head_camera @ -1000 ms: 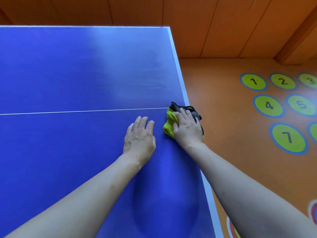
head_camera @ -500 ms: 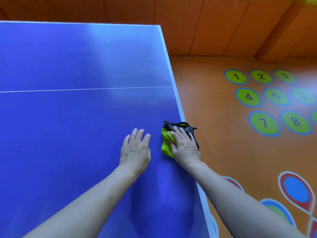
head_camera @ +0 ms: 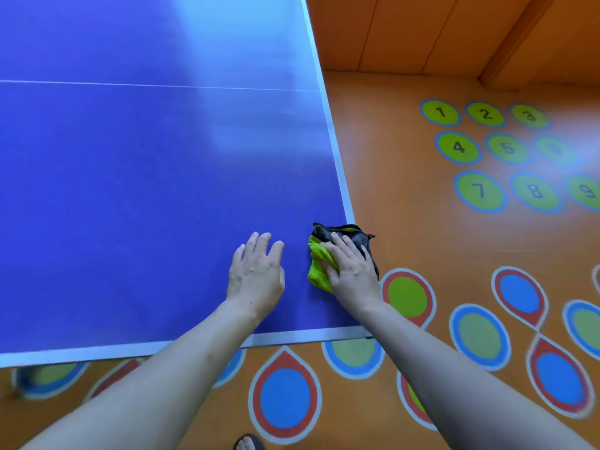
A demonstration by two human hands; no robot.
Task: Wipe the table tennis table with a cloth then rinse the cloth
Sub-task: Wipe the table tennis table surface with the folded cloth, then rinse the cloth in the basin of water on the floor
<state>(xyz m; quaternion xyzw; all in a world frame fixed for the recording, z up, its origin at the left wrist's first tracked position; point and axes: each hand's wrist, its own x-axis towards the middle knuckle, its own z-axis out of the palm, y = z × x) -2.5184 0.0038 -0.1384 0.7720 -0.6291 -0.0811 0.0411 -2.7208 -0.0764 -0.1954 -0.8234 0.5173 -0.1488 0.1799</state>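
Note:
The blue table tennis table [head_camera: 146, 177] fills the upper left, with white edge lines and a thin white centre line. A bunched yellow-green and dark grey cloth [head_camera: 319, 266] lies at the table's right edge, near the front right corner, and part of it hangs past the edge. My right hand [head_camera: 352, 271] presses flat on the cloth with straight fingers. My left hand [head_camera: 256, 277] rests flat on the bare table just left of the cloth, fingers straight, holding nothing.
The table's front edge [head_camera: 194, 344] runs just below my wrists. Orange floor [head_camera: 406, 177] with numbered green circles [head_camera: 480, 191] and coloured drop shapes [head_camera: 285, 397] lies to the right and in front. An orange wall [head_camera: 406, 30] stands behind. A sandalled foot [head_camera: 248, 443] shows at the bottom.
My right hand has dragged the cloth along the right edge toward me, away from the centre line to near the front corner. My left hand slid back alongside it.

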